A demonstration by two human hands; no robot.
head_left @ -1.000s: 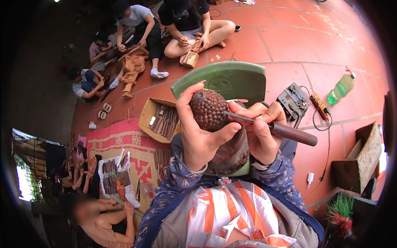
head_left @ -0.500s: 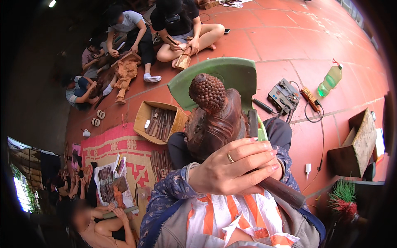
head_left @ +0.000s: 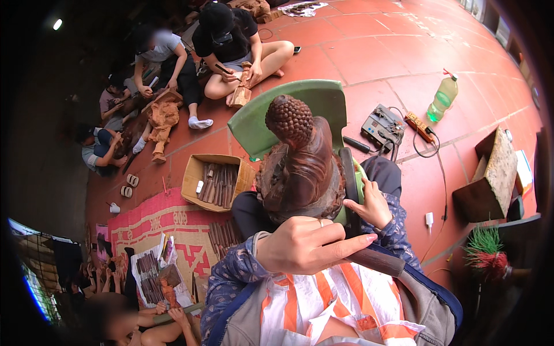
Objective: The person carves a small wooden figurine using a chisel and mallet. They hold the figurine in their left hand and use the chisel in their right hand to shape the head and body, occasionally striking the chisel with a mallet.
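Observation:
A dark brown carved wooden statue (head_left: 303,164) with a knobbed head stands between my knees, in front of a green plastic chair (head_left: 314,95). My left hand (head_left: 300,245) is closed over a thick dark wooden handle (head_left: 378,262), its index finger stretched along it. The handle's round end points right, over my lap. To the right of the statue's base is my right hand (head_left: 372,205), thumb and fingers apart. Its thumb touches a dark upright bar (head_left: 349,179) beside the statue, and its fingertips lie near a green edge. Whether bar and handle join is hidden.
Left of the statue, a cardboard box (head_left: 216,181) holds several carving tools; more lie on a patterned mat (head_left: 150,213). On the right are a grey electrical unit (head_left: 384,127), a power strip (head_left: 420,127), a green bottle (head_left: 443,99) and cables. Several people carve nearby.
My right hand has come out from under my left and moved forward to the bar. My left hand has shifted slightly left and its index finger has straightened. The view has turned a little.

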